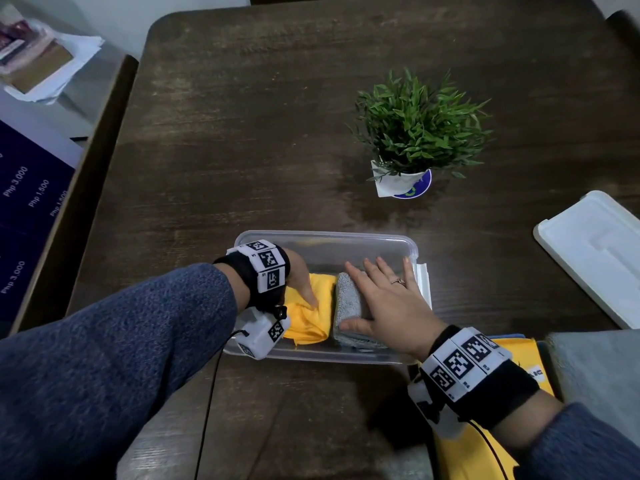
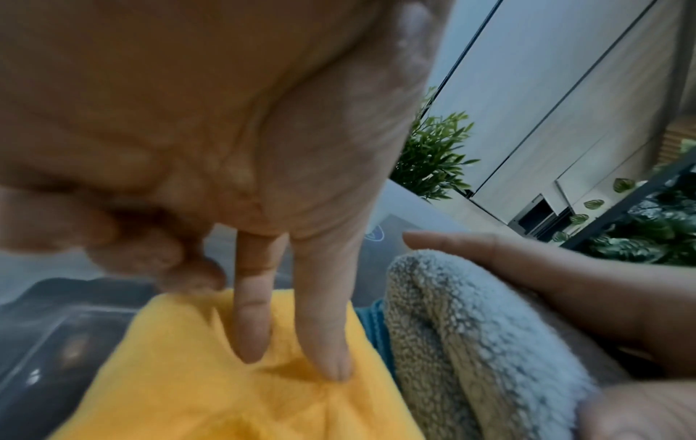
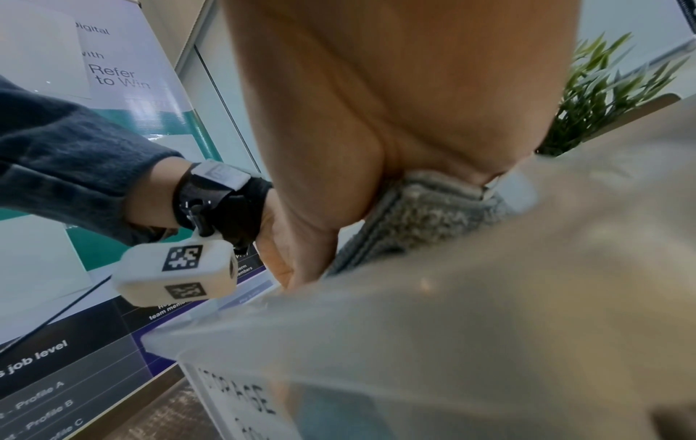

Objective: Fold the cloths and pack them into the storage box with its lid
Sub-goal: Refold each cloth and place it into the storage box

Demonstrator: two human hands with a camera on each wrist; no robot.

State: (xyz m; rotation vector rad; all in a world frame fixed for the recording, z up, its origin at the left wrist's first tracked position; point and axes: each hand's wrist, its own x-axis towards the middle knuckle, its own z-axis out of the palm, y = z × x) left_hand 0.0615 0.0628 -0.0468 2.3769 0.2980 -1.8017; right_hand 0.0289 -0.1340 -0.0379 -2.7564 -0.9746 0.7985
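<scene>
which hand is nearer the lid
Right. The right hand presses the grey cloth at the box's right end, toward the lid; the left hand is further left, on the yellow cloth.

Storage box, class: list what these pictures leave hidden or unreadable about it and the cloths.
- Storage box label: right wrist view, blurred and cut off by the bottom edge.
- Grey cloth top: head view, covered by the right hand.
- Yellow cloth left part: head view, hidden under the left hand.
- Lid: head view, cut off by the right edge.

Dark wooden table [image 1: 277, 116], potted plant [image 1: 419, 123]
</scene>
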